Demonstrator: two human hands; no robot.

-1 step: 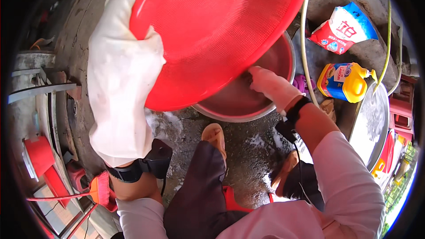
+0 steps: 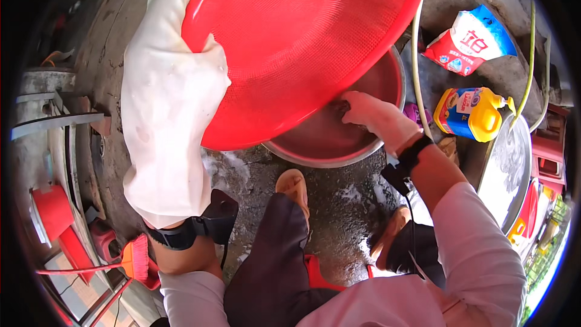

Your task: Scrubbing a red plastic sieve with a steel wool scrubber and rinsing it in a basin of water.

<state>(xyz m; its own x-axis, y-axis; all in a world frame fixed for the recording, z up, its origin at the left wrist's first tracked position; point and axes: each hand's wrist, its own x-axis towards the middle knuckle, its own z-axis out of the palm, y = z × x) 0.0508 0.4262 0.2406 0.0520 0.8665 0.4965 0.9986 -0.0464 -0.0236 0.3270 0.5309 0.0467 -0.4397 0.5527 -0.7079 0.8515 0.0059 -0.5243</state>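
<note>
A large red plastic colander [image 2: 284, 18] with a fine mesh is held up on a tilt. My left hand [image 2: 175, 79], in a long white rubber glove, grips its left rim with the thumb on the inner side. Below and behind the colander stands a wide metal basin [image 2: 357, 160], partly covered by it, with a reddish inside. My right hand [image 2: 378, 118], also in a white glove, reaches over the basin at the colander's lower edge. Its fingers are curled round a small dark thing, mostly hidden, whose kind I cannot make out.
Right of the basin lie a pale hose [image 2: 416, 60], a detergent bag [image 2: 469, 42], a yellow pump bottle [image 2: 478, 115] and a purple item [image 2: 414, 114]. A large metal pan [image 2: 511, 169] leans at the right. A pink-bristled broom [image 2: 139, 258] is at lower left. The wet floor [image 2: 333, 206] has suds.
The colander and my left hand have shifted slightly to the right. My right hand has moved a little to the right, its grip unchanged.
</note>
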